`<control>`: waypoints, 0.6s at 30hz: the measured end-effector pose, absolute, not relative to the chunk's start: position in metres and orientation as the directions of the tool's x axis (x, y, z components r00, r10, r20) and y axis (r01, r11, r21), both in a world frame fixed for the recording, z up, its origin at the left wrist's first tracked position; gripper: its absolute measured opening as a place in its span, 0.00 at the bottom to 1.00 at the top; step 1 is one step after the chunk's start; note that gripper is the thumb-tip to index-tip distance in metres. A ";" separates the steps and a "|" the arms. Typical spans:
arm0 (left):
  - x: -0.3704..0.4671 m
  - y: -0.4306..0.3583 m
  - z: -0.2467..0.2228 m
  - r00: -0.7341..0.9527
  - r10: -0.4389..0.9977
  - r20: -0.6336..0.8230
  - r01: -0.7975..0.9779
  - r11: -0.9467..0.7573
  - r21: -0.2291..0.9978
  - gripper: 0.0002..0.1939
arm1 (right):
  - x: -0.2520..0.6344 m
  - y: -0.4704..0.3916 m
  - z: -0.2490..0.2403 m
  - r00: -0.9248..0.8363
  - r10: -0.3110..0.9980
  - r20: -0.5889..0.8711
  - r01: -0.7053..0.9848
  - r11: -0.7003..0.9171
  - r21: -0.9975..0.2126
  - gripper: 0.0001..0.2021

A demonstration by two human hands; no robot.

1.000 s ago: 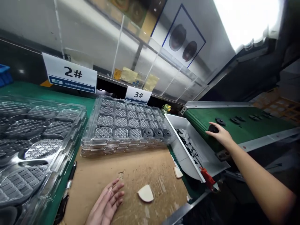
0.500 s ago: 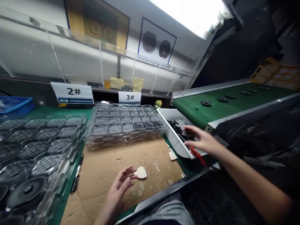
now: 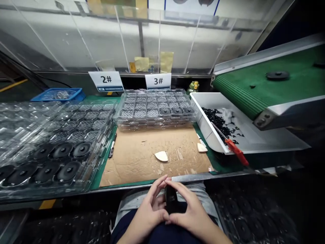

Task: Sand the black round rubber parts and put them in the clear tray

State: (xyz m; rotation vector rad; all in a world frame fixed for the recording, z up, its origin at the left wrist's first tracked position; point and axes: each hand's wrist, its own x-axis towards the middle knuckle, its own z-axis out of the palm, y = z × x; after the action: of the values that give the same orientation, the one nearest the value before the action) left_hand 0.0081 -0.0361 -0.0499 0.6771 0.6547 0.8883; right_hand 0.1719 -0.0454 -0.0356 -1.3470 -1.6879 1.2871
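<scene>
A black round part is held on edge above the lap, between both hands. My left hand curls around its left side, fingertips at the top and thumb at the bottom. From the right, my right hand grips the same part in the same way. Beyond the hands lies a brown cardboard sheet with a cream wedge-shaped pad on it. A second cream pad rests at the sheet's right edge.
Stacked clear trays stand behind the cardboard; more trays with black discs are at left. At right are a white bin of small black pieces, a red-handled tool on its rim, and a green conveyor.
My right hand has moved from the white bin to the lap, and my left hand has come back from the cardboard. Both now hold the black part. The view has turned right and down.
</scene>
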 end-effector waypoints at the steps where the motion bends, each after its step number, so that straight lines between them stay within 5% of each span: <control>1: 0.011 -0.036 -0.053 0.449 0.858 -0.248 -0.477 0.465 0.746 0.41 | 0.171 -0.044 -0.039 -0.276 0.955 -0.104 0.351 -0.001 -0.936 0.40; 6: 0.018 -0.022 -0.056 0.316 0.893 -0.322 -0.537 0.448 0.715 0.40 | 0.168 -0.029 -0.045 -0.248 0.968 -0.024 0.410 0.082 -0.908 0.40; 11: 0.011 -0.002 -0.047 0.236 0.842 -0.485 -0.561 0.525 0.640 0.38 | 0.169 0.007 -0.037 -0.412 0.908 0.077 0.462 0.281 -0.841 0.42; 18: -0.018 0.040 -0.051 0.143 0.838 -0.527 -0.759 0.434 0.485 0.30 | 0.159 0.070 -0.077 -0.216 0.976 0.005 0.754 0.171 -0.634 0.20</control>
State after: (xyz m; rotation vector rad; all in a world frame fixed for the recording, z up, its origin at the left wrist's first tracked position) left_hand -0.0180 0.0400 -0.0507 0.1120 0.8407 1.1551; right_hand 0.1594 0.0696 -0.0769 -1.6345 -2.0407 0.7244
